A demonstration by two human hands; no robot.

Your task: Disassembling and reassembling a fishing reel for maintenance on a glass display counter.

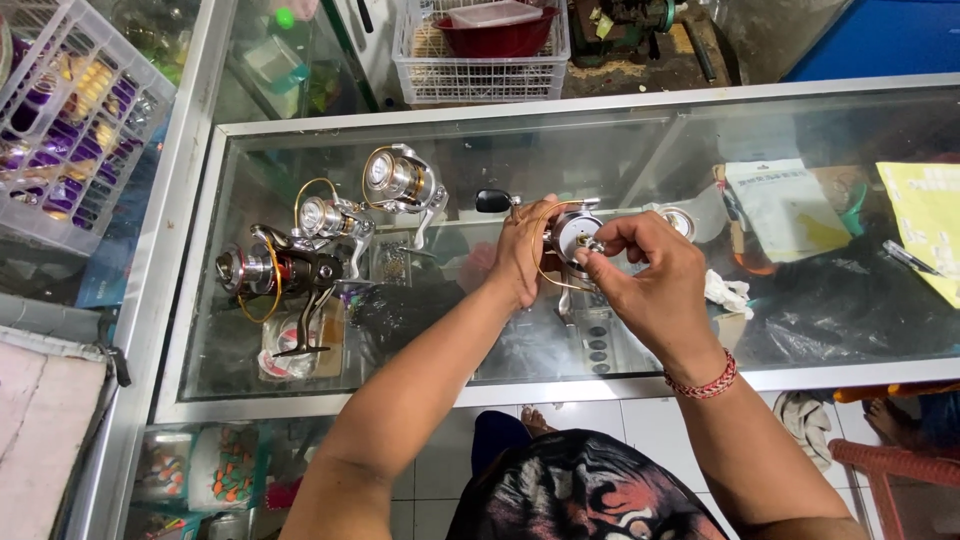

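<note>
Right hand (655,285) pinches the knob on one silver reel (572,235); left hand (520,250) wraps its far side. Three more reels (330,225) sit left of the fingers.

Partly hidden behind left hand (522,250) and right hand (655,285): silver fishing reel (572,232); purple-and-yellow crate (70,110) cut off at left edge.
</note>
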